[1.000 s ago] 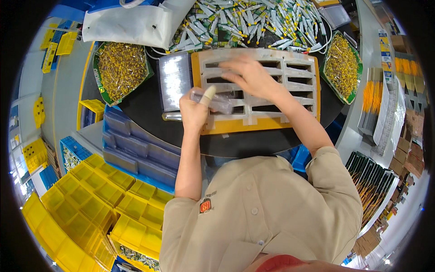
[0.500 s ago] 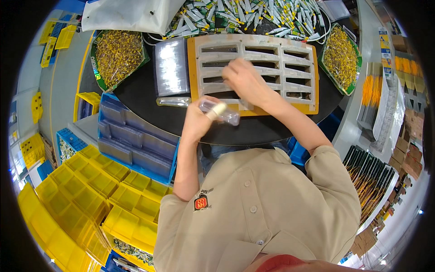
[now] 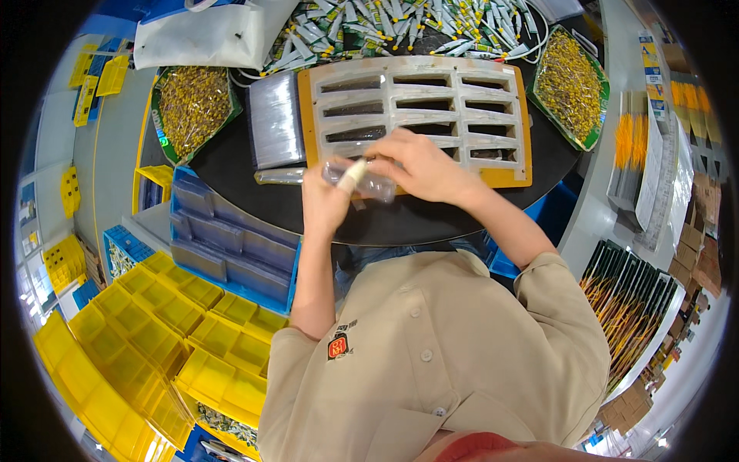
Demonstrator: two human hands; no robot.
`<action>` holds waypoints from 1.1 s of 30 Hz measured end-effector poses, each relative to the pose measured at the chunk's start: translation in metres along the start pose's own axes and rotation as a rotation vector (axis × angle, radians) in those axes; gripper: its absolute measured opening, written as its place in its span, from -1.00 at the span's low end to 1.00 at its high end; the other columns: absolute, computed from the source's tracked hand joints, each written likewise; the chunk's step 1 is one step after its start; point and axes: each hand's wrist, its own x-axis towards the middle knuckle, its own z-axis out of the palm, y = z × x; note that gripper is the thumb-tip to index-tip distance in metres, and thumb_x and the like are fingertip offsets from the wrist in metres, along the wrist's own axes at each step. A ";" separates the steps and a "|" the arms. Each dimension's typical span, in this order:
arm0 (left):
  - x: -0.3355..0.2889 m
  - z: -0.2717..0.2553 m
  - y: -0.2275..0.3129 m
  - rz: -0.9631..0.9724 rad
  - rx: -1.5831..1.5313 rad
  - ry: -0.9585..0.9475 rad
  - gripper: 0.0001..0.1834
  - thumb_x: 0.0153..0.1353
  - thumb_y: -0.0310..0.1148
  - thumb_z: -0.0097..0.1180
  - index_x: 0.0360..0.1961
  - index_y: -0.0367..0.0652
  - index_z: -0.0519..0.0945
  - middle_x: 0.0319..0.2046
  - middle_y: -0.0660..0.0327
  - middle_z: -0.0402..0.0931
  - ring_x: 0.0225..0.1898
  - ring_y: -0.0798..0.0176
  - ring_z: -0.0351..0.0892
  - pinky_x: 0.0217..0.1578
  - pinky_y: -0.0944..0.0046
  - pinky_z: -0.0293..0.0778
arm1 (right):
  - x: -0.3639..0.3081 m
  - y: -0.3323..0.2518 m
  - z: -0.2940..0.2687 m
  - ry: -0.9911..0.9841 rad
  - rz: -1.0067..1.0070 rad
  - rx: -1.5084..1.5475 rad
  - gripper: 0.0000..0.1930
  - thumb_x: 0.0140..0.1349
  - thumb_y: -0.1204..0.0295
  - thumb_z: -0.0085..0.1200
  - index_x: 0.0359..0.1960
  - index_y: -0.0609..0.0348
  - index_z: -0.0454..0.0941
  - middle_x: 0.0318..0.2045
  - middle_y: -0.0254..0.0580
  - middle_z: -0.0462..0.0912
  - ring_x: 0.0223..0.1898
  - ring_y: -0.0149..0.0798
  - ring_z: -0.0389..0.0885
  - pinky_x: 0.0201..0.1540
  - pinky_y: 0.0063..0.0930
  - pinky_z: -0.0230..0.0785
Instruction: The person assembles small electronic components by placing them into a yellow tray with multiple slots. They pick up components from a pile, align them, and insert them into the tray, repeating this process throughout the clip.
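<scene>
A clear plastic blister shell is gripped in my left hand, whose thumb wears a pale finger cover. My right hand meets it there, fingers bent together at the shell's upper edge; blur hides whatever they pinch. Both hands are over the front edge of a white slotted fixture on an orange board. Dark slots run across the fixture in rows, and my right hand covers part of the lower ones. Left of the board stands a stack of clear plastic shells, with another clear shell lying just below it.
Small tubes with yellow caps are heaped behind the fixture. Bags of small yellow pieces lie at left and right. A blue crate of plastic trays and yellow bins stand left of the black table.
My right hand has come down from above the fixture's slots to the shell in my left hand. My left hand has shifted slightly left and up, and the whole view has moved a little.
</scene>
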 end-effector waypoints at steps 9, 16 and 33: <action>0.075 0.067 0.019 0.008 0.029 -0.088 -0.70 0.22 -0.26 0.35 -0.46 -0.29 0.61 -0.56 0.25 0.58 -0.63 0.43 0.54 -0.61 0.36 0.44 | 0.026 0.082 -0.091 -0.225 0.040 0.012 -0.77 0.12 0.39 0.33 -0.24 0.22 0.63 -0.39 -0.22 0.61 -0.28 -0.12 0.58 -0.28 -0.34 0.46; 0.062 0.074 0.018 -0.100 -0.028 -0.198 -0.79 0.23 -0.36 0.32 -0.37 -0.32 0.64 -0.46 0.19 0.66 -0.50 0.39 0.63 -0.49 0.38 0.50 | 0.031 0.079 -0.100 0.211 -0.101 -0.449 -0.81 0.16 0.44 0.22 -0.22 0.24 0.59 -0.31 -0.07 0.58 -0.16 0.03 0.52 -0.07 -0.15 0.42; 0.023 0.073 0.004 -0.031 -0.067 -0.073 -0.84 0.19 -0.46 0.34 -0.41 -0.34 0.62 -0.53 0.18 0.64 -0.54 0.37 0.65 -0.55 0.39 0.53 | -0.038 0.039 -0.068 -0.081 -0.014 0.004 -0.78 0.13 0.46 0.32 -0.22 0.26 0.63 -0.36 -0.09 0.67 -0.30 -0.06 0.63 -0.20 -0.28 0.51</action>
